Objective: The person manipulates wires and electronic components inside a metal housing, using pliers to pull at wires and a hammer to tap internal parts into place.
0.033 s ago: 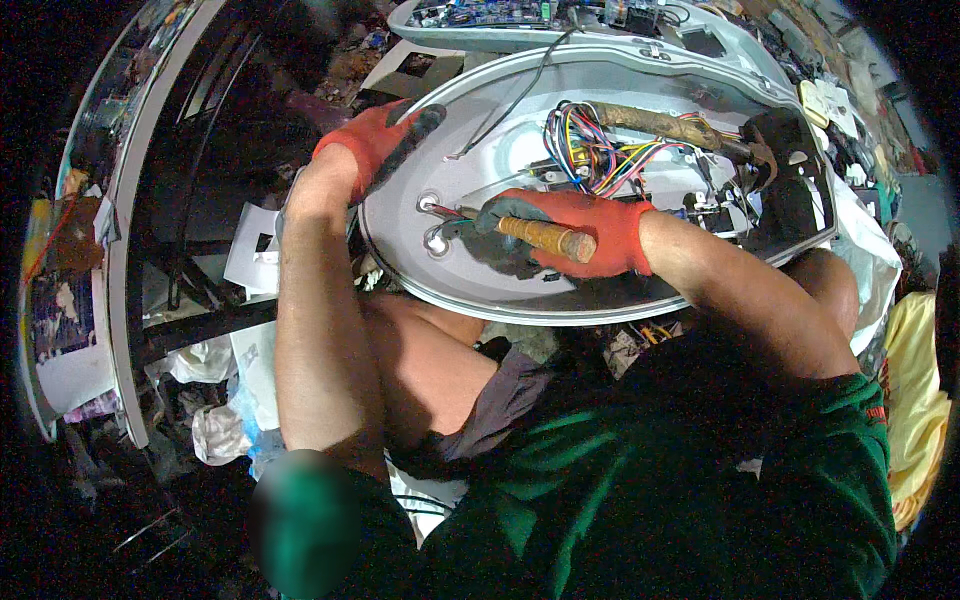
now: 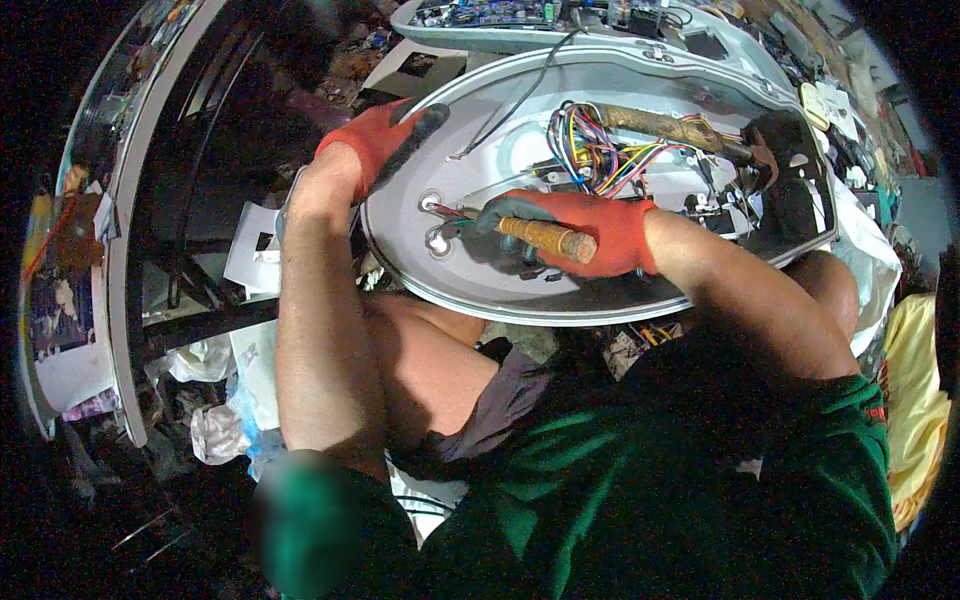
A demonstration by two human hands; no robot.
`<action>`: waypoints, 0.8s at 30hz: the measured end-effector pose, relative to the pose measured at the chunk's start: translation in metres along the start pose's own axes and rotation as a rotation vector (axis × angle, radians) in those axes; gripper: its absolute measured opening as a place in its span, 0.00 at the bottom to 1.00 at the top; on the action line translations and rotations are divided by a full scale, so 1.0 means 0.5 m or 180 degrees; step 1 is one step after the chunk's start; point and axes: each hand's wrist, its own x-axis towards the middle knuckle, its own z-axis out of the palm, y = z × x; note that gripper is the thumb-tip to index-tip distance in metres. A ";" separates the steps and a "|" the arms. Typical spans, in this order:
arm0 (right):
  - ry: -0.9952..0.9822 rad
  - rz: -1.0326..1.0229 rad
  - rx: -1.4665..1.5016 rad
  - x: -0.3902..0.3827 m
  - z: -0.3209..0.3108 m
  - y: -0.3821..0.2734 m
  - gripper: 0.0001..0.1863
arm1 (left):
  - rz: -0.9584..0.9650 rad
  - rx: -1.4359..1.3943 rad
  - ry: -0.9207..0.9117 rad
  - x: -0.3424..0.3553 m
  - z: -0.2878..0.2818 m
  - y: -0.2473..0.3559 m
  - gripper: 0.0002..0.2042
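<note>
Scrap clutter [image 2: 218,435] surrounds a pale, open housing [image 2: 395,205]
Left gloved hand [image 2: 375,147] grips its left rim; right gloved hand [image 2: 605,228] is closed around a brown tool handle [image 2: 545,238] over the interior, on the near side of coloured wires [image 2: 573,140]

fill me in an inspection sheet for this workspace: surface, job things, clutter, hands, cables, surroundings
Surface: what supports the grey shell is hidden.
Job's things: the open shell holds wiring; a brown-handled tool points into it, its tip unclear.
Clutter: a brown bar lies inside the shell; crumpled white plastic lies at lower left.
Hands: both gloved; left hand on the shell's rim, right hand gripping the tool.
Cables: multicoloured wires bunched inside; a dark cable crosses the far rim.
Surroundings: a second shell with circuit boards beyond; yellow material at right.
</note>
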 end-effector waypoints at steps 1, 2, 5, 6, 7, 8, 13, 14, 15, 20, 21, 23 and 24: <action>-0.0223 0.0249 0.0616 0.003 -0.005 0.000 0.32 | 0.0085 0.0044 -0.0066 0.003 0.002 -0.002 0.31; -0.0467 0.0501 0.1229 0.010 -0.011 -0.011 0.33 | 0.0152 0.0079 -0.0127 0.006 0.002 -0.004 0.30; -0.0152 -0.0809 -0.0241 -0.010 -0.043 -0.010 0.26 | 0.0189 -0.0019 -0.0366 0.009 -0.010 0.028 0.29; -0.0238 -0.0701 0.0165 -0.005 -0.044 -0.019 0.24 | 0.0167 -0.0078 -0.0444 0.008 -0.018 0.033 0.28; -0.0316 -0.0586 0.0577 0.002 -0.044 -0.029 0.22 | 0.0319 -0.0068 -0.0354 0.010 -0.014 0.022 0.27; -0.0394 -0.0475 0.0997 0.012 -0.043 -0.035 0.21 | 0.0328 0.0026 -0.0376 0.014 -0.012 0.014 0.27; -0.0061 0.0922 0.1808 0.043 -0.002 0.011 0.20 | 0.0397 0.0229 -0.0235 0.022 -0.005 0.010 0.27; 0.0075 0.1261 0.2164 0.052 0.006 0.003 0.20 | 0.0416 0.0230 -0.0262 0.018 -0.005 0.012 0.26; 0.0250 0.1403 0.1602 0.047 0.006 -0.022 0.24 | 0.0436 0.0231 -0.0288 0.015 -0.007 0.014 0.26; 0.0216 0.0937 -0.0508 0.052 0.008 0.000 0.33 | 0.0191 -0.0145 -0.0319 0.010 -0.013 0.023 0.25; 0.0171 0.1054 -0.0657 0.054 0.008 -0.013 0.32 | 0.0178 -0.0107 -0.0306 0.005 -0.014 0.026 0.25; 0.0197 0.1204 -0.0969 0.048 0.018 0.007 0.31 | 0.0125 -0.0145 -0.0383 0.025 -0.007 0.023 0.26; 0.0256 0.1139 -0.1016 0.051 0.027 0.014 0.31 | 0.0094 -0.0129 -0.0326 0.032 0.001 0.004 0.26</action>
